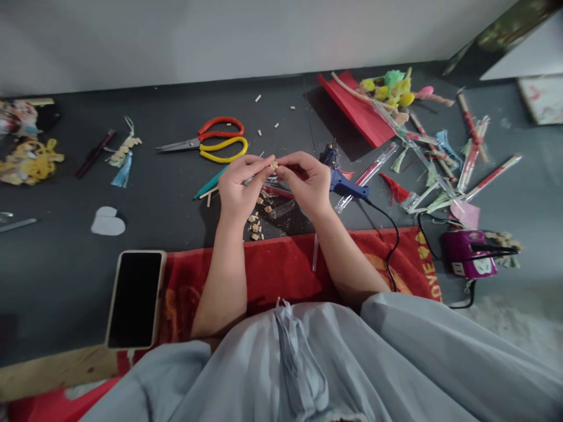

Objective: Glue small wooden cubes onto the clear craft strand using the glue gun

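Note:
Between the fingertips of both hands is a small tan wooden piece (274, 166), too small to make out fully. My left hand (241, 184) pinches it from the left. My right hand (308, 180) closes on it from the other side. Under and between the hands lie several small tan wooden bits (255, 227) and crumbs on the dark table. A blue glue gun (349, 185) rests just right of my right hand, its cord running toward me. Beyond my left hand lie scissors (211, 142) with one red and one yellow handle loop.
A red towel (281, 264) covers the near edge, with a phone (135, 300) at its left. A white heart-shaped cutout (108, 221) lies farther left. On the right are red paper (358, 108), several clear tubes (472, 155), tassels (394, 189) and a purple box (470, 255) with a black cord.

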A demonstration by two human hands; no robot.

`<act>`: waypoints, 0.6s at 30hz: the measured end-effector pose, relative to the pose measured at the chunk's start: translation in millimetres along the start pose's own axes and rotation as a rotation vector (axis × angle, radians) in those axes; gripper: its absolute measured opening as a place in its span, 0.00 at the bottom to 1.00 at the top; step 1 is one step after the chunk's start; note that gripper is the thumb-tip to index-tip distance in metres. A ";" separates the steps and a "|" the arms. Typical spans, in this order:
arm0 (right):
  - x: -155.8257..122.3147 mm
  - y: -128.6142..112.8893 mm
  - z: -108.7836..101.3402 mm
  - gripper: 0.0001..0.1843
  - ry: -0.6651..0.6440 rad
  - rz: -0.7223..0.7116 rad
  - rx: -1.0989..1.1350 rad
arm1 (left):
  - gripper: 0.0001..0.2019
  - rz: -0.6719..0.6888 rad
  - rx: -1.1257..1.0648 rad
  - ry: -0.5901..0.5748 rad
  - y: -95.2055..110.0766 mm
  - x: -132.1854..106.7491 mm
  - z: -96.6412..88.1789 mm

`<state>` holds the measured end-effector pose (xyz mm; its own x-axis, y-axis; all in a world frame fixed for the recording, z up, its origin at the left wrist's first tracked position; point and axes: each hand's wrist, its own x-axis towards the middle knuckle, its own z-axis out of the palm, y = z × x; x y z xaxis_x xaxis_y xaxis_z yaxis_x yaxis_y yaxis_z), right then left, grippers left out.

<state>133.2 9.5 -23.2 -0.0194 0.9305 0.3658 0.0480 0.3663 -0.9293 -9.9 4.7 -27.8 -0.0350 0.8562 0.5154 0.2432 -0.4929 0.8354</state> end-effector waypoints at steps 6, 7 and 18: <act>-2.8 5.8 0.8 0.04 0.038 0.032 0.015 | 0.10 0.009 0.019 -0.017 -0.8 -1.1 0.6; -3.2 6.1 0.7 0.04 0.041 0.034 0.016 | 0.10 0.004 0.016 -0.019 -0.3 -1.1 0.8; -4.7 6.2 -2.1 0.08 0.054 -0.008 -0.058 | 0.09 -0.029 0.051 -0.034 6.2 -0.5 0.8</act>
<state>135.7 7.3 -30.6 0.0334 0.9259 0.3764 0.1056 0.3712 -0.9225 -7.6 1.3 -23.0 -0.0098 0.8753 0.4835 0.2913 -0.4601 0.8387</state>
